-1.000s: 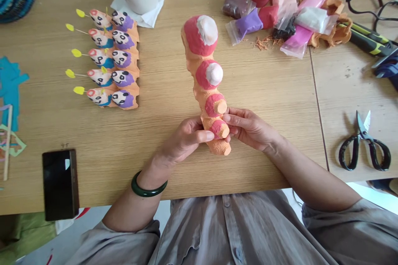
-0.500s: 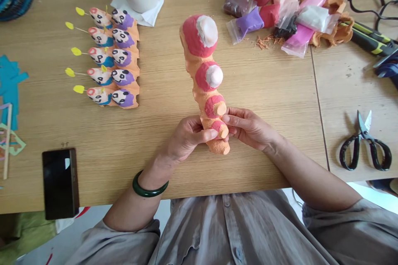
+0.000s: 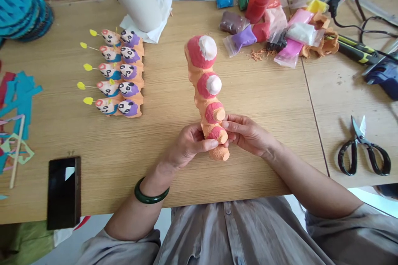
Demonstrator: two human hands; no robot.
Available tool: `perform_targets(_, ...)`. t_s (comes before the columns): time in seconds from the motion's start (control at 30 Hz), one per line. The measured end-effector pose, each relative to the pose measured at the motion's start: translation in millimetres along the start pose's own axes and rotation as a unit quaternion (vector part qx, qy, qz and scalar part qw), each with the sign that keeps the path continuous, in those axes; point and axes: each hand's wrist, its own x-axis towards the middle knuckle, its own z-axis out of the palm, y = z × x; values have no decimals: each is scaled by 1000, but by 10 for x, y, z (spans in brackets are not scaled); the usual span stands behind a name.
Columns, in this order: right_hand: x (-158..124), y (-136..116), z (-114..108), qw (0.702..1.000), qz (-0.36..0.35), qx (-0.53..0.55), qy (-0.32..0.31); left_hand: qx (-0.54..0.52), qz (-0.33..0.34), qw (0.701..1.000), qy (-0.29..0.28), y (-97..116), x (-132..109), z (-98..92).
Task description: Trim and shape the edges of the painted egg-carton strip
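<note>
Just past the table edge, left hand [image 3: 189,144] and right hand [image 3: 247,134] hold the lower end of an egg-carton caterpillar [image 3: 207,87], fingers [image 3: 236,124] closed on it. Grip unchanged from a second ago; only the view shifted. Beyond: carton pandas [image 3: 129,89], clay packets [image 3: 244,37].

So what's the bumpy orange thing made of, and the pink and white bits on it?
The bumpy orange strip looks like moulded egg-carton pulp with matte paint: it has cup shapes and a rough, fibrous surface. The pink patches and white tops look like soft modelling clay, smooth and matte, pressed on. Bags of similar colours lie nearby, but the look can't fully settle it.
</note>
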Motion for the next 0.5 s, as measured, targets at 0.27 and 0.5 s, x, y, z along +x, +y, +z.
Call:
perform_targets(0.27,4,26,-41,1000,-1,1,21,-19,-3,1000,1,-17,23,18)
perform_targets(0.5,9,31,-5,999,-5,3,32,-49,-29,998,18,26,39,61)
